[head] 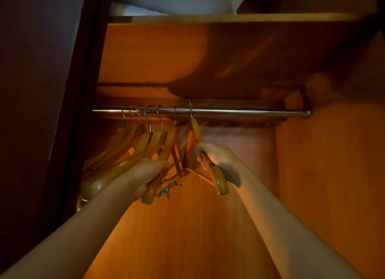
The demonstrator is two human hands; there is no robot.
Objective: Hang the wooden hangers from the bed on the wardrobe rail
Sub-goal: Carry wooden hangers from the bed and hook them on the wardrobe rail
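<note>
Wardrobe rail (pixel 250 112) carries four hangers (pixel 145 141) bunched at its left end; left hand (pixel 150 174) clenched round the arm of the fifth hanger (pixel 169 141), right hand (pixel 216 155) round the sixth hanger (pixel 220 180), both hooked on the rail.

The wardrobe back panel (pixel 187 226) is warm orange-brown with a fine vertical grain. It is lit amber at the middle and falls to dark brown toward the right side. The rail (pixel 239 111) is shiny silver chrome. The wooden hangers (pixel 133 141) grouped toward the rail's left end are honey-gold with silver hooks (pixel 160 120). The hanger second from the right (pixel 166 147) is the same honey-gold. The rightmost hanger (pixel 219 180) turns olive-tan at its rounded tip. The metal clips (pixel 169 189) are dull grey. The shelf edge (pixel 229 18) is pale cream, and the bedding (pixel 177 1) above it is white to pale grey. The wardrobe frame (pixel 83 91) is near-black brown.
</note>
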